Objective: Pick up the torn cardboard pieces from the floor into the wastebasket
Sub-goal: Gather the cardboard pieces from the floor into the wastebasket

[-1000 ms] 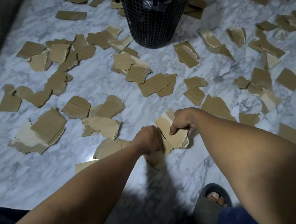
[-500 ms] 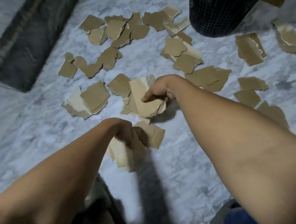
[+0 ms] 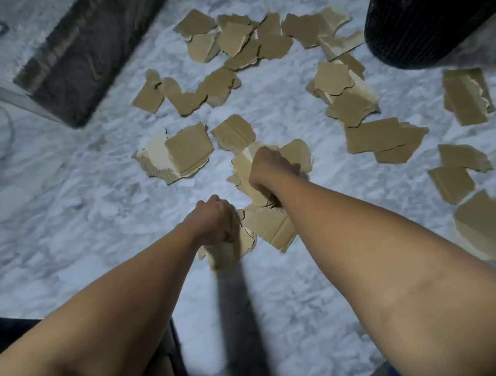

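Torn brown cardboard pieces lie scattered over the marble floor (image 3: 59, 207). My left hand (image 3: 215, 222) grips a bundle of cardboard pieces (image 3: 232, 250) that hangs below the fist. My right hand (image 3: 269, 167) holds more cardboard pieces (image 3: 243, 170), low over a pile near the middle of the floor. A larger flat cardboard piece (image 3: 275, 226) lies between my two wrists. The black mesh wastebasket (image 3: 424, 10), lined with a dark bag, stands at the top right, well beyond both hands.
A dark grey rug (image 3: 82, 52) lies at the upper left beside a white cable (image 3: 4, 121). Loose pieces cluster near the basket (image 3: 255, 37), right of my right arm (image 3: 385, 139), and at the right edge (image 3: 486, 224). A two-layer chunk (image 3: 176, 155) sits left of my right hand.
The view has swung left, so the wastebasket slid to the top right. My right hand moved left with its cardboard to the pile beside the two-layer chunk. My left hand keeps its bundle.
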A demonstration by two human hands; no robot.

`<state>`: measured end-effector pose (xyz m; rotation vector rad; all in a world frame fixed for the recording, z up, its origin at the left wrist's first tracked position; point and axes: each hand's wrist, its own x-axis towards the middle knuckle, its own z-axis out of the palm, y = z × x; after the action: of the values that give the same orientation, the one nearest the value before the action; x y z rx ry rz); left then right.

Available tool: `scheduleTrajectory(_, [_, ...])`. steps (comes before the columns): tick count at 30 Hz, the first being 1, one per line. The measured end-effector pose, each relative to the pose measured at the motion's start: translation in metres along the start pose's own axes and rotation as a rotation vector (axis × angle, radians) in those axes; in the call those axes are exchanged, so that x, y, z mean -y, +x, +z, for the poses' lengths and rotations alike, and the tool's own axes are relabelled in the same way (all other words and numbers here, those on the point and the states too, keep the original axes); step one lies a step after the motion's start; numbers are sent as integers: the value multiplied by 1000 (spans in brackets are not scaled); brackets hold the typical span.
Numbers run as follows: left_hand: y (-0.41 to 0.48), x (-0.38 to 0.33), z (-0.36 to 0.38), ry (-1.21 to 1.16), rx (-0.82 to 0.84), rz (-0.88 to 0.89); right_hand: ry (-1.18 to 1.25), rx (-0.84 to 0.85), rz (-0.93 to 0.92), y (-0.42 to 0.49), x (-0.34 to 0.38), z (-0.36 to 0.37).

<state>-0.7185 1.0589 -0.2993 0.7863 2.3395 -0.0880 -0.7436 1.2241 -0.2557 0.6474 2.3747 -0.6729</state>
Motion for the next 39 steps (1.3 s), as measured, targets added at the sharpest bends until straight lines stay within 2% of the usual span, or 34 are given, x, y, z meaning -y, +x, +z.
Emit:
scheduleTrajectory(2, [1, 0, 0, -6, 28, 13, 32, -4, -44, -4, 0, -3])
scheduleTrajectory(4, [4, -2, -6, -16, 73, -2, 165, -12, -60, -7, 0, -14])
scheduleTrajectory(6, [5, -10, -18, 115, 118, 58, 345, -48, -50, -12, -4, -38])
scheduleTrajectory(9, [7, -15, -32, 365, 255, 152, 490, -122, -38, -13, -20, -66])
scheduleTrajectory(11, [11, -10, -33, 491, 330, 106, 539, -156, -22, -12, -31, -74])
scheduleTrajectory(14, [7, 7, -45, 457, 424, -65, 444, -102, -7, -11, -38, -73])
scheduleTrajectory(18, [-2, 21, -71, 397, 511, -237, 100, -46, -82, -3, -35, -57])
scheduleTrajectory(20, [-2, 19, -78, 374, 548, -253, -41, -14, -148, 1, -29, -48])
scheduleTrajectory(22, [2, 7, -80, 328, 467, -212, -147, 19, -202, 5, -24, -40])
scheduleTrajectory(24, [9, -11, -78, 254, 321, -66, -183, 29, -206, 9, -27, -34])
scheduleTrajectory(26, [9, -37, -67, 204, 208, 60, -184, 2, -151, 13, -37, -29])
scheduleTrajectory(29, [0, -71, -41, 177, 105, 139, -229, -35, -68, 13, -57, -27])
scheduleTrajectory(32, [-5, -73, -15, 175, 13, 184, -218, -53, -5, 11, -72, -27])
scheduleTrajectory(37, [-3, -64, -7, 187, -3, 180, -171, -66, 37, 5, -84, -24])
scheduleTrajectory(39, [-2, -62, -5, 166, 1, 178, -86, -69, -8, 7, -84, -24])
